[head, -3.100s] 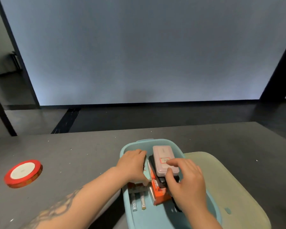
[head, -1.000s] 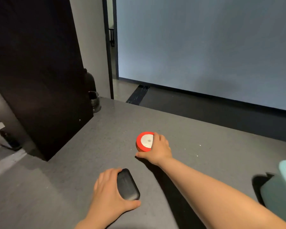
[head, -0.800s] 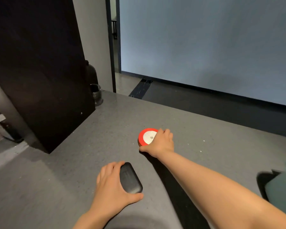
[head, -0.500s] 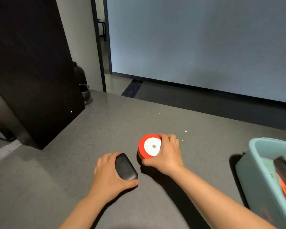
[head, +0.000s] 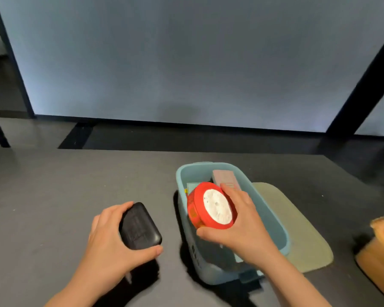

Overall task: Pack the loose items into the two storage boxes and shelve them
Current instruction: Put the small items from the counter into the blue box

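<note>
Both hands have swung from the desk's (head: pixel 53 185) left side to the blue box (head: pixel 273 220), where the tilted red tape roll (head: pixel 211 206), pinched in the right hand's (head: pixel 244 229) grip, could jam on things already inside, while the left hand (head: pixel 111 244) clasps a black case (head: pixel 140 227).

We find no legible text: the embossed lines on the black case (head: pixel 140 227), the gold marks on the rim of the red ribbon spool (head: pixel 210 206) and the small label on the pink box (head: pixel 225 179) at its one o'clock are blurred beyond reading.
</note>
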The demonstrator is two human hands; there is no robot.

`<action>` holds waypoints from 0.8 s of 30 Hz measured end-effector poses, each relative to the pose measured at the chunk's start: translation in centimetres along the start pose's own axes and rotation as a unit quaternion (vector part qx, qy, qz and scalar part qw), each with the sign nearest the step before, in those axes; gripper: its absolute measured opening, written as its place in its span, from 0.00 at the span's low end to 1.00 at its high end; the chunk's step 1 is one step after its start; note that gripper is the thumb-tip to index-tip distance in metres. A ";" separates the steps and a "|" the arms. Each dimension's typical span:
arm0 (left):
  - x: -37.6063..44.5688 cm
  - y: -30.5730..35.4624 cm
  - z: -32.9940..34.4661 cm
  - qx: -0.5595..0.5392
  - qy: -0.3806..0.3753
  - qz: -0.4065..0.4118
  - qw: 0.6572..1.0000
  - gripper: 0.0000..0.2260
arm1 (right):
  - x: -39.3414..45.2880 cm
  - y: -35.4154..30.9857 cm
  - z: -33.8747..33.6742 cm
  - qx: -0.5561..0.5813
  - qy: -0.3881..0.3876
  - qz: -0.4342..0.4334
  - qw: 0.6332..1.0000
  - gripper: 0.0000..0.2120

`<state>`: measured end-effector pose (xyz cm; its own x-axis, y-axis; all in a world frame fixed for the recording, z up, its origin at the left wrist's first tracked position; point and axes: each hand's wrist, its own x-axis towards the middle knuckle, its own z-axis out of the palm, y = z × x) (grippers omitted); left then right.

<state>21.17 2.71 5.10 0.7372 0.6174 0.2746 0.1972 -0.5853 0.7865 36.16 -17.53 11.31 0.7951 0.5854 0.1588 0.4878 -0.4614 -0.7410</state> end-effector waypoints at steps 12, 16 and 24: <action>6.9 10.6 11.2 0.219 -0.261 0.118 0.933 0.36 | 1.8 7.6 -8.5 0.051 0.097 0.030 0.994 0.51; 8.3 10.6 13.2 0.362 -0.424 0.097 0.824 0.35 | 2.6 8.3 -8.3 0.076 0.087 0.018 0.993 0.50; 10.0 10.5 13.7 0.381 -0.524 0.286 0.706 0.46 | 3.6 7.8 -6.6 0.101 0.071 0.014 0.992 0.52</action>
<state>39.52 -4.43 8.47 0.8313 -0.3296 -0.4476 -0.3314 -0.9403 0.0770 45.17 -23.40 10.38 0.8568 0.4684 0.2156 0.3938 -0.3246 -0.8600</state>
